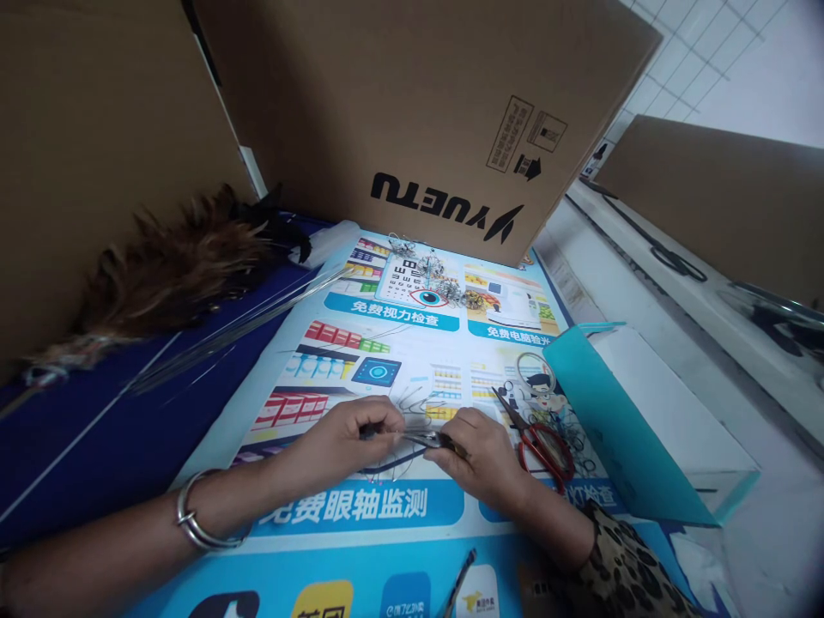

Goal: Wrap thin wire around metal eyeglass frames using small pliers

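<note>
My left hand (344,438) is closed in a pinch on a thin wire piece (402,429) over a printed poster (386,506). A silver bangle sits on that wrist. My right hand (480,455) is closed round small pliers (434,440), whose tip meets the wire between the two hands. Loose bent wires lie fanned under and around both hands. Red-handled scissors (537,438) lie just right of my right hand.
A pile of small wire pieces (444,287) sits at the poster's far end, before a large cardboard box (438,112). Long straight wires (245,322) and a feather duster (173,266) lie at left. A teal-edged box (644,421) stands at right. A tool (460,579) lies near the front edge.
</note>
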`<state>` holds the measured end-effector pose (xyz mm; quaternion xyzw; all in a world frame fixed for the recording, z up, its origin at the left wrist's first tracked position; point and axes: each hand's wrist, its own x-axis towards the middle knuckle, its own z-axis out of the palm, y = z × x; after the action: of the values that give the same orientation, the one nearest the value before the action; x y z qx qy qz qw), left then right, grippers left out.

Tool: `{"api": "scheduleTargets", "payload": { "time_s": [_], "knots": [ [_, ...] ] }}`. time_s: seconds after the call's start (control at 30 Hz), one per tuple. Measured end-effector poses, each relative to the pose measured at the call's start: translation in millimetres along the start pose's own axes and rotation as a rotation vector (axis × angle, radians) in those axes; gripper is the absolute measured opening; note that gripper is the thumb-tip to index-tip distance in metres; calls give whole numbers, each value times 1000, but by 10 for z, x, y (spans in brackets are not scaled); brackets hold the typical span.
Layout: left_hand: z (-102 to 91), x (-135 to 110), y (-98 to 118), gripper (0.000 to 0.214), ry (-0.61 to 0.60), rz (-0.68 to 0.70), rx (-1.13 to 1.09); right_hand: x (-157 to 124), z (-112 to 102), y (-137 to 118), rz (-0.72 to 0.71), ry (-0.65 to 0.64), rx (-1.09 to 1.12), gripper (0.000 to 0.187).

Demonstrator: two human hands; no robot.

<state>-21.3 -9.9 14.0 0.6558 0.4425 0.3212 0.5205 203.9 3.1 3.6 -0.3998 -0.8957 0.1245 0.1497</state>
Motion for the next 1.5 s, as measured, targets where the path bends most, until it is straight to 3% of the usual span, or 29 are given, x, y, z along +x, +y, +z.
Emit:
{"api": "scheduleTargets", "payload": {
  "time_s": [0.27,0.77,1.17,1.5],
  "knots": [
    [7,-1,-40,10,-14,-4,5,-9,5,1,-12,-11,-68,38],
    [10,-10,1,11,-26,-29,7,-16,-41,-64,43,-126,-4,35],
    [-22,0,-30,16,-37,-125,-127,-16,25,7,14,3,-11,36],
    [-22,-6,-45,12,-45,-96,-117,-7,7,-17,7,13,1,37]
  ]
}}
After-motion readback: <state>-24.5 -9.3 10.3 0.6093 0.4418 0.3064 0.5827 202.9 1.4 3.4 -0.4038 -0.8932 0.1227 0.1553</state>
